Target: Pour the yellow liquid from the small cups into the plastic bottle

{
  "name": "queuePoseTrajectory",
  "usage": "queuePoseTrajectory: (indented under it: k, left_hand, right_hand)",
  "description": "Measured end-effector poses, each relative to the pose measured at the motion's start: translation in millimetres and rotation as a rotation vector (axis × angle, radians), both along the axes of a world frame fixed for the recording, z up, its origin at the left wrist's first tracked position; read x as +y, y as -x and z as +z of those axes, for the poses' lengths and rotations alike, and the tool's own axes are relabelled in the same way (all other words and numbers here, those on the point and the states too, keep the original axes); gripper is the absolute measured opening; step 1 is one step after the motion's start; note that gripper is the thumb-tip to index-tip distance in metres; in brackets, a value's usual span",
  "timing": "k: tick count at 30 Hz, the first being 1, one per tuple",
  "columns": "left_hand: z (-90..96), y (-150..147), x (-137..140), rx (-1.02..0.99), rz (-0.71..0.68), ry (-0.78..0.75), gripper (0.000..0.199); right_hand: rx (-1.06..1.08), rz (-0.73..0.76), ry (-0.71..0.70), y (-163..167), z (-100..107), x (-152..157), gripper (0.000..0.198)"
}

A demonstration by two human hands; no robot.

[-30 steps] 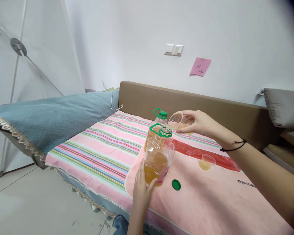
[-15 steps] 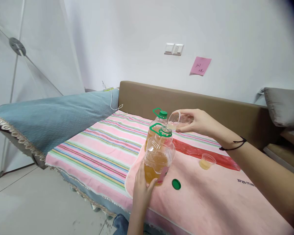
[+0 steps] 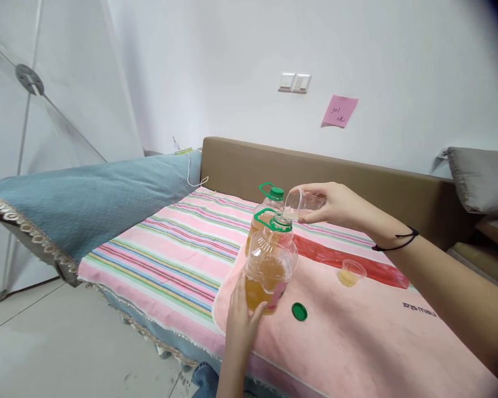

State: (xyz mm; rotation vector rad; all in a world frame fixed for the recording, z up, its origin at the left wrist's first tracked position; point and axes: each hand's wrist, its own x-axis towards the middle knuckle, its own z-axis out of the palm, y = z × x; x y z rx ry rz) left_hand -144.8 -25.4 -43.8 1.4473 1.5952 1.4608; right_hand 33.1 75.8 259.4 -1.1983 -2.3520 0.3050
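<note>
My left hand (image 3: pixel 244 307) is wrapped round the lower left side of a clear plastic bottle (image 3: pixel 269 271) that holds amber liquid and has a green ring handle at its uncapped neck. Above that mouth, my right hand (image 3: pixel 336 204) grips a clear plastic cup (image 3: pixel 301 205), tipped on its side with its rim at the bottle's opening. Little liquid shows in the cup. Just behind stands a second bottle (image 3: pixel 257 225) with a green cap on. A loose green cap (image 3: pixel 299 312) lies on the pink mat to the right. Farther right, another clear cup (image 3: pixel 352 273) holds some yellowish liquid.
Under these things lies a pink mat (image 3: pixel 357 342) with a red band, spread over a striped cloth (image 3: pixel 170 249) on a sofa bed. A brown backrest (image 3: pixel 315 166) runs behind. A blue-covered armrest (image 3: pixel 108 188) is at left, a grey cushion (image 3: pixel 485 179) at right.
The cup in my right hand is tipped slightly further, and less liquid shows in it. The liquid in the front bottle looks a little higher. My left hand keeps its place.
</note>
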Motion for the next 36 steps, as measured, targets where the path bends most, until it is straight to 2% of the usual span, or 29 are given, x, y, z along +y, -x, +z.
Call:
queuePoseTrajectory:
  k: [7, 28, 34, 36]
  left_hand:
    - [0.0, -0.5, -0.9, 0.007, -0.007, 0.015, 0.074]
    - [1.6, -0.9, -2.3, -0.023, -0.014, 0.030, 0.076]
    - [3.3, -0.5, -3.3, -0.027, -0.016, 0.039, 0.075]
    - [2.9, -0.1, -3.2, -0.028, -0.016, 0.045, 0.076]
  right_hand:
    - [-0.066, -0.020, -0.028, 4.6, 4.8, -3.4, 0.041]
    - [-0.186, 0.054, -0.090, 17.6, 15.9, -2.1, 0.040]
    - [-0.312, -0.001, -0.144, 30.1, 24.6, -10.9, 0.051]
    - [-0.365, 0.000, -0.182, 34.8, 27.8, -15.4, 0.049]
